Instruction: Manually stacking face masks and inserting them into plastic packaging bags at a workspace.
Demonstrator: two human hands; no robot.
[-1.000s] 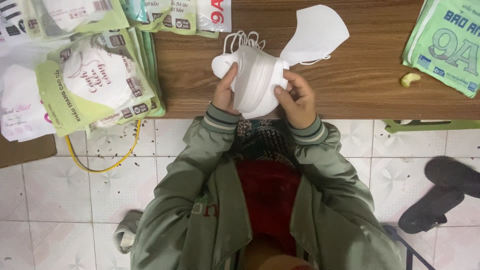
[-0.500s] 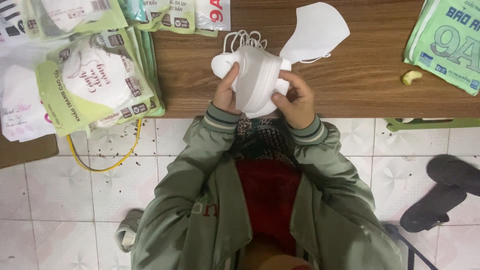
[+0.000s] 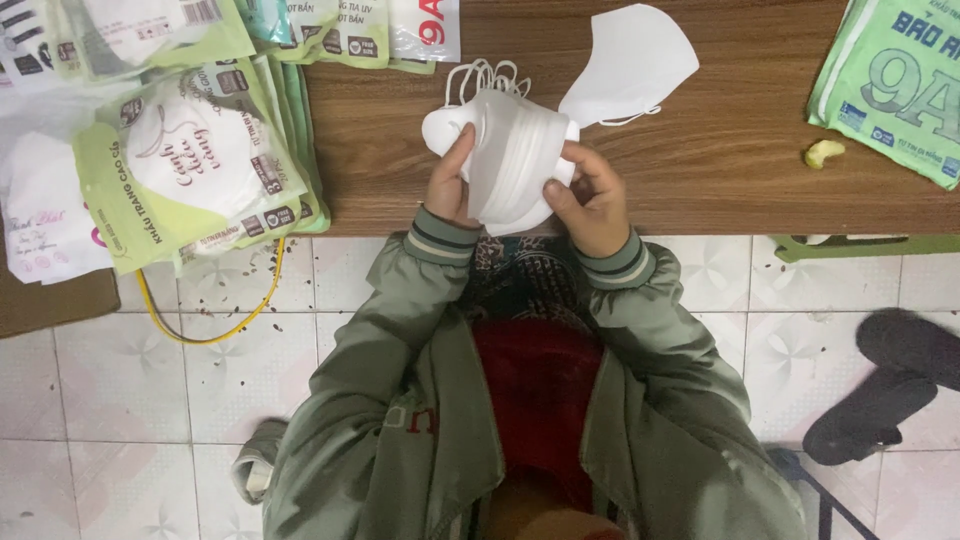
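White folded cloth masks in a stack (image 3: pixel 510 160) sit clamped between my left hand (image 3: pixel 450 185) and right hand (image 3: pixel 590 205), both closed around them, over the brown wooden worktop (image 3: pixel 740 140) at upper centre.

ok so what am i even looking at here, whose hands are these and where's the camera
The camera sits on a person's head and looks straight down, so you see their own green-sleeved arms. Both hands, left hand and right hand, grip a stack of white face masks over the edge of a wooden table. A single loose mask lies just beyond. Packaged masks in green bags are piled at the left, and more green packs lie at the right. Below is tiled floor with a dark sandal.
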